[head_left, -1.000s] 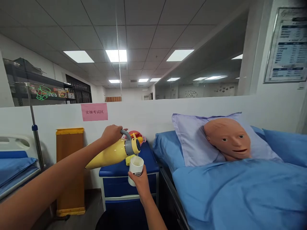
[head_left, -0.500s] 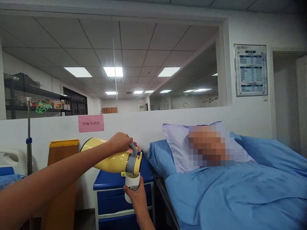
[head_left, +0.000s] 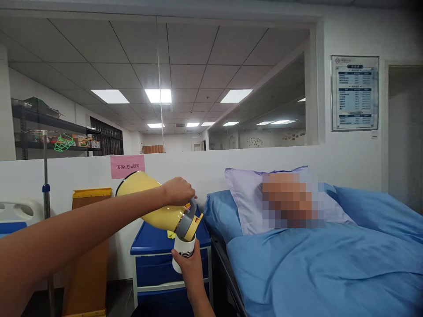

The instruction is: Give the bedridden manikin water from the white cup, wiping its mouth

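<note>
A left hand (head_left: 179, 191) is gripping the grey handle (head_left: 191, 206) of a yellow flask (head_left: 155, 215), its fingers curling around the grip, their tips hidden on the far side. The flask is lying tilted below those fingers, its base rising to their left and its collar pointing down to the right. Just below, a right hand (head_left: 191, 266) is holding a white cup (head_left: 182, 247), thumb pressing the near left side and fingers wrapping around the right, so that the cup is sitting between them. The flask's mouth is hanging right at the cup's rim, between the two sets of fingers; whether the two are touching is impossible to tell, and the cup's inside is staying out of sight.

Behind the right hand's fingers a blue cabinet (head_left: 152, 240) is standing, with a scrap of yellow cloth (head_left: 171, 234) showing on its top, just beyond the cup. To the right of both hands' fingers, a blue quilt (head_left: 297, 264) is covering a bed, and a lilac pillow (head_left: 243, 198) is lying at its head. Well to the left of the fingers, a brown board (head_left: 86, 264) is leaning beside a metal pole (head_left: 46, 176).
</note>
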Available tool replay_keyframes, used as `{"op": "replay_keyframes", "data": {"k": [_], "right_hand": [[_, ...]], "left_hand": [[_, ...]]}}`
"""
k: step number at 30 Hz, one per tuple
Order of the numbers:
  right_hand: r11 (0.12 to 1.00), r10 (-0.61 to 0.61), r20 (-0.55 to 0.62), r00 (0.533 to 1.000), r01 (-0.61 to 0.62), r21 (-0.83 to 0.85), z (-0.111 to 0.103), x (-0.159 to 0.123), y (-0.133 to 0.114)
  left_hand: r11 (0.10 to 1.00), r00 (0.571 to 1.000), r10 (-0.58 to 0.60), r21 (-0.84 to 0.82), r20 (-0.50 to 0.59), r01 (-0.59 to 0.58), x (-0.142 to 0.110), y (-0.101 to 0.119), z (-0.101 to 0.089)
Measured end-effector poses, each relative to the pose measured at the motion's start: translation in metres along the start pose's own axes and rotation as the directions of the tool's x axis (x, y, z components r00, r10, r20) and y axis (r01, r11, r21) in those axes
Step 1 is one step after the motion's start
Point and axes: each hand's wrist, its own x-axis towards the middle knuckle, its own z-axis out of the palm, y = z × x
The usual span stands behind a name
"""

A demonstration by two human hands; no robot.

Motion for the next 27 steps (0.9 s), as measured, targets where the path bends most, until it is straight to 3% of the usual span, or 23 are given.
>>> {"op": "replay_keyframes", "data": {"k": [4,10,17,27], "right_hand": [[1.0,-0.009,-0.022,1.0,0.009,0.009,0.005,-0.003,0.001],[0.999,0.049,0.079,0.996,-0.047,-0.025,0.005,-0.009,-0.016],[0.995,0.098,0.09,0.991,-0.095,-0.044,0.002,-0.015,-0.019],[0.998,0.053,0.034,0.998,-0.052,-0.04,0.008,-0.016,-0.017]], "left_hand": [[0.999,0.999,0.041,0.021,0.022,-0.041,0.003,-0.005,-0.005],[0.998,0.998,0.051,0.02,0.04,-0.052,0.004,-0.006,-0.017],[0.995,0.995,0.088,0.038,0.049,-0.09,0.008,-0.007,-0.032],[0.994,0.997,0.079,0.081,-0.009,-0.078,0.014,-0.012,-0.057]]}}
